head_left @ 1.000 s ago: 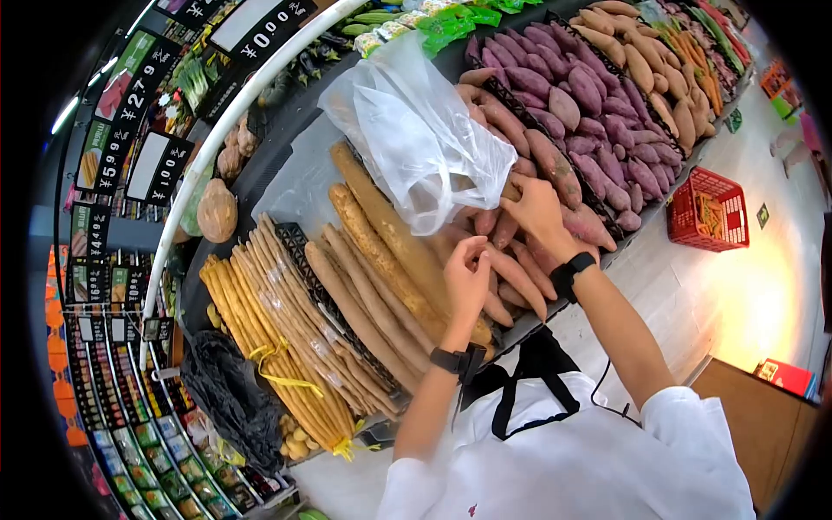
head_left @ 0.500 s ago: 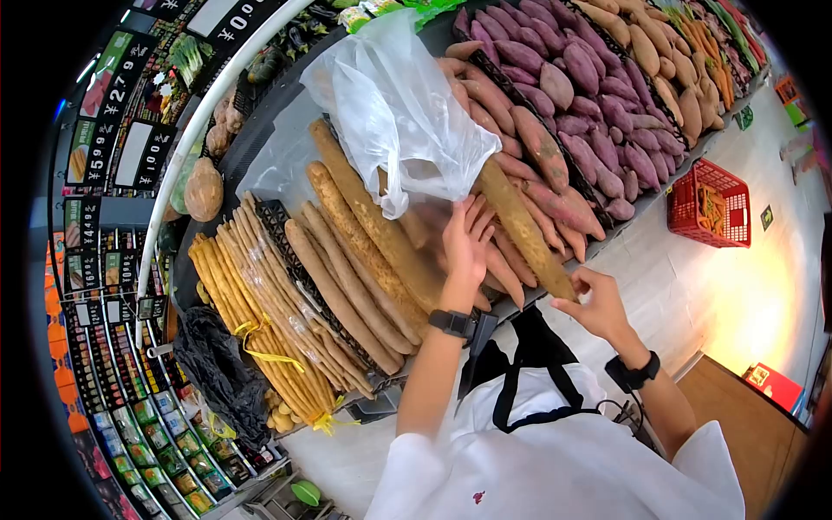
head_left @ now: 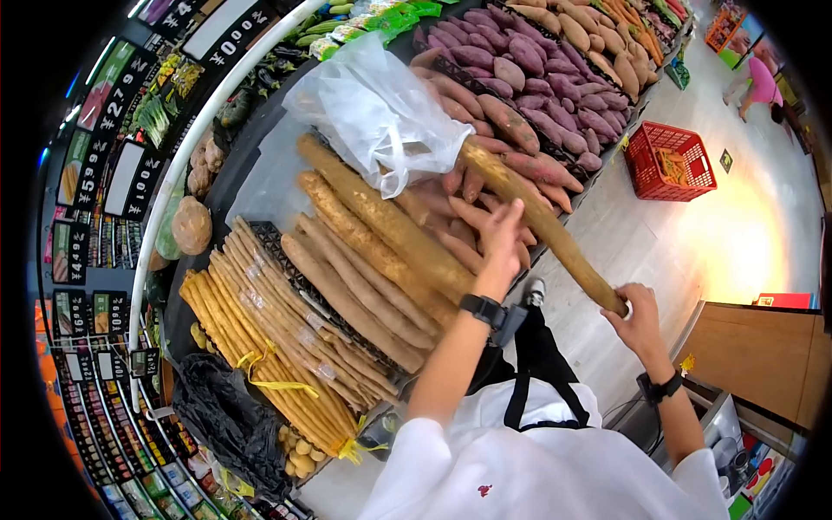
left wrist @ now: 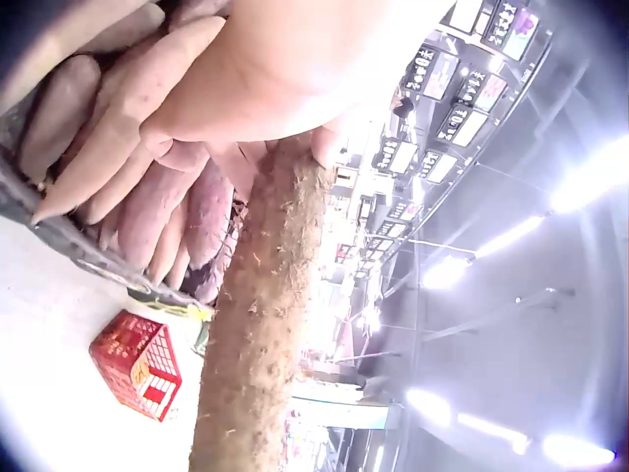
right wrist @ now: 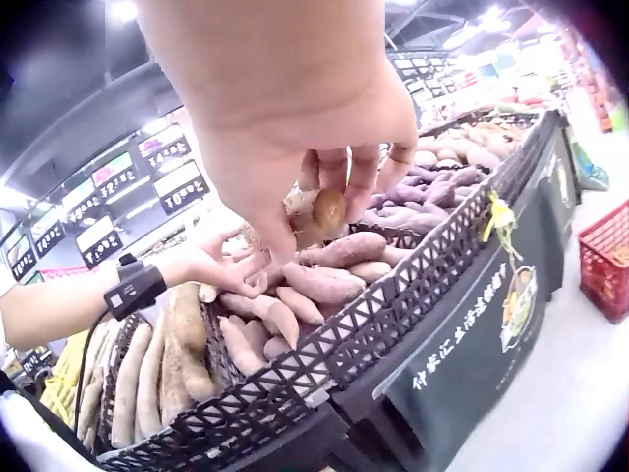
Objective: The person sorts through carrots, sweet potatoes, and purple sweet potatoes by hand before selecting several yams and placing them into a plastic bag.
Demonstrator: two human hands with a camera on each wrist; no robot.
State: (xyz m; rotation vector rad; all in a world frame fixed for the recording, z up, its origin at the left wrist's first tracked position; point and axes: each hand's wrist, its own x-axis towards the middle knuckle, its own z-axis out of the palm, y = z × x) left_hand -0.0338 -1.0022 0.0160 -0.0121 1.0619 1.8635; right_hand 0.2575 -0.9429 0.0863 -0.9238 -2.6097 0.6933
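A long brown Chinese yam [head_left: 555, 234] slants across the head view, its near end between the thumb and fingers of my right hand [head_left: 640, 322]. Its cut end [right wrist: 329, 208] shows beneath that hand in the right wrist view. The far end meets a crumpled clear plastic bag [head_left: 373, 108] lying over the produce. My left hand [head_left: 501, 247] touches the middle of the yam with loosely extended fingers. In the left wrist view the left hand [left wrist: 285, 79] hides the yam's upper part. Pinkish sweet potatoes [head_left: 507, 121] lie around and under the yam.
More thick yams [head_left: 381, 217] lie left of the hands, then bundled thin roots [head_left: 251, 355] and a black bag [head_left: 225, 425]. Purple sweet potatoes [head_left: 529, 69] fill the section beyond. A black crate edge [right wrist: 334, 344] borders the stall. A red basket [head_left: 667, 165] stands on the floor.
My right hand has left the bag's edge and grips the yam's near end, farther down and right. The yam has come out over the stall's edge. The left hand has shifted right.
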